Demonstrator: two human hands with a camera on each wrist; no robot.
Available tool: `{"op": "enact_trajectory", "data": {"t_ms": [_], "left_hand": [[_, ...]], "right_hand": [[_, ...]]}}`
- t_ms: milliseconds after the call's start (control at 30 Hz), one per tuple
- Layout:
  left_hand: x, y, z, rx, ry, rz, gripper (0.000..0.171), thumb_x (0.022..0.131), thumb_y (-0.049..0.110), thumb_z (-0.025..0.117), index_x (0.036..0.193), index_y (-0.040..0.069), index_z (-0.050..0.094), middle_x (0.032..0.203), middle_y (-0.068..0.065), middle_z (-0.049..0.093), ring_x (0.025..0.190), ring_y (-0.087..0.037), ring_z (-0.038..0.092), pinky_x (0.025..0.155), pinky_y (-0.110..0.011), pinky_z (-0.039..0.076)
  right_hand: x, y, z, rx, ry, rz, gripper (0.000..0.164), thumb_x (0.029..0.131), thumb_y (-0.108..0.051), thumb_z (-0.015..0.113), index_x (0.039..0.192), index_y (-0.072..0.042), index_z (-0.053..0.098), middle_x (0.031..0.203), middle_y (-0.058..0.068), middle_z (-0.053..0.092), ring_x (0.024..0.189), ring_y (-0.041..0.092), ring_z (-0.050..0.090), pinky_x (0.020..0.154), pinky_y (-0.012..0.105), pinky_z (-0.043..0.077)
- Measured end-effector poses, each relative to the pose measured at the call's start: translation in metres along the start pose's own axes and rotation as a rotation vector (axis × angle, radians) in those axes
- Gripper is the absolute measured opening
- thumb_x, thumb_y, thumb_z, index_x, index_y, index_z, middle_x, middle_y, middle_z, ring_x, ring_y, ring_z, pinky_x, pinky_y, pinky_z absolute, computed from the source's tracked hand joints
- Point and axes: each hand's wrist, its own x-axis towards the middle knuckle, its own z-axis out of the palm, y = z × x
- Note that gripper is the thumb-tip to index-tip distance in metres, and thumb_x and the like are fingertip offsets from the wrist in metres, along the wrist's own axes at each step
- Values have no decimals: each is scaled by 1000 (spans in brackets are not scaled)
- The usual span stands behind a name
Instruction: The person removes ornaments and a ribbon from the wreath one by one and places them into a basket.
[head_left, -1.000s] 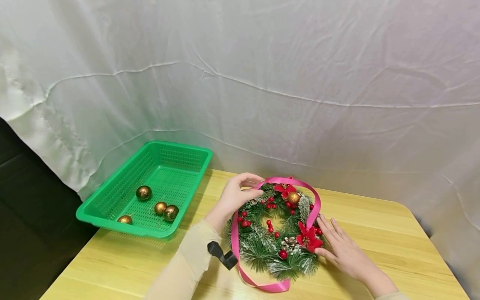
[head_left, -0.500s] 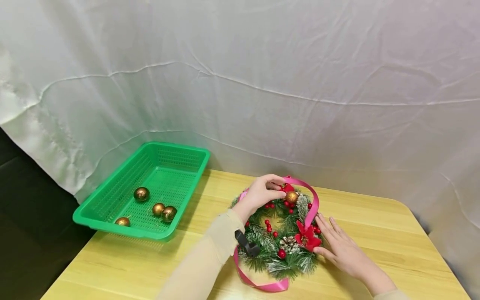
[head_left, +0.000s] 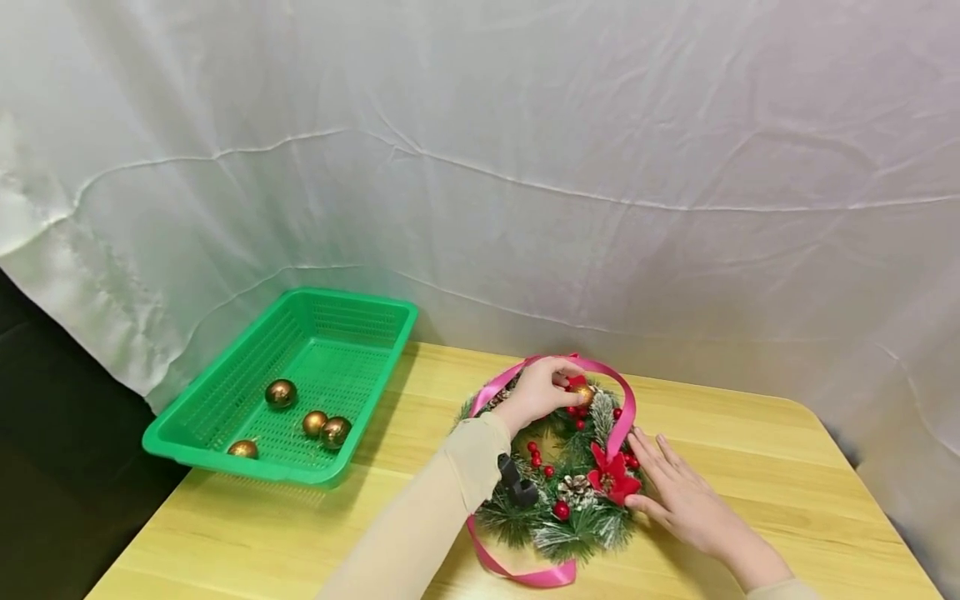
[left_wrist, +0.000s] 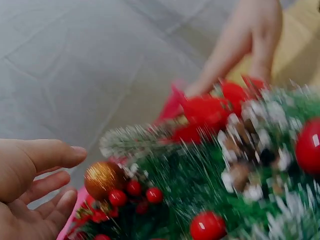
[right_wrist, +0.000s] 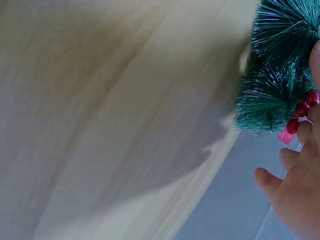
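Observation:
A green wreath [head_left: 570, 533] with red berries, a pine cone [head_left: 575, 489] and red cloth flowers [head_left: 613, 477] lies on the table. Looped over it is a pink ribbon [head_left: 625, 408]. My left hand [head_left: 542, 390] reaches across the wreath to a small gold glitter ball [left_wrist: 100, 181] at its far side. In the left wrist view the thumb and fingers are spread beside the ball, with a gap between them and it. My right hand [head_left: 686, 498] lies with extended fingers against the wreath's right edge, by some red berries [right_wrist: 302, 109].
At the left stands a green plastic basket [head_left: 390, 375] holding several shiny bronze and gold balls [head_left: 281, 393]. The wooden table [head_left: 757, 450] ends at a pale cloth backdrop [head_left: 480, 167]. A black wrist mount [head_left: 517, 481] sits under my left forearm.
My left hand has moved right, from the ribbon at the wreath's left side to the gold ball. The ribbon there is let go. The right hand stays put.

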Motion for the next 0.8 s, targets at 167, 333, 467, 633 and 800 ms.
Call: {"op": "enact_trajectory", "data": {"t_ms": [167,333,467,633,800], "left_hand": [[1,-4,2,41,-4,-3,39,80,13,79,117,12,68,117,-7,62,99,-18,59,79,-22,49],[1,-1,9,82,20,12,41,80,13,79,119,8,67,116,-10,61,97,-18,58,78,-23,49],[0,-1,17,131,70,-4,38,79,11,79,115,7,69,111,-8,61,94,-19,59,75,-21,49],[-1,-4,26,210,118,0,35,76,9,81,110,7,71,107,-6,62,90,-17,59,76,-20,48],[-1,-5,30,216,157,7,33,76,8,81,108,6,71,103,-6,62,89,-17,58,77,-22,48]], "right_hand": [[1,-2,-2,-2,2,-10,79,93,-46,55,154,-15,15,159,5,11,141,41,10,110,23,-9],[1,-2,-2,5,-1,-4,80,93,-46,56,154,-15,15,159,5,10,141,41,9,112,29,-6],[1,-1,-2,2,2,-8,79,93,-46,56,154,-16,15,159,4,10,141,41,10,112,29,-6],[1,0,0,-17,11,-22,80,93,-46,56,154,-15,16,159,5,11,141,41,11,111,23,-9],[1,0,1,-14,15,-22,79,93,-45,56,154,-15,15,159,4,11,141,41,11,111,23,-9]]}}
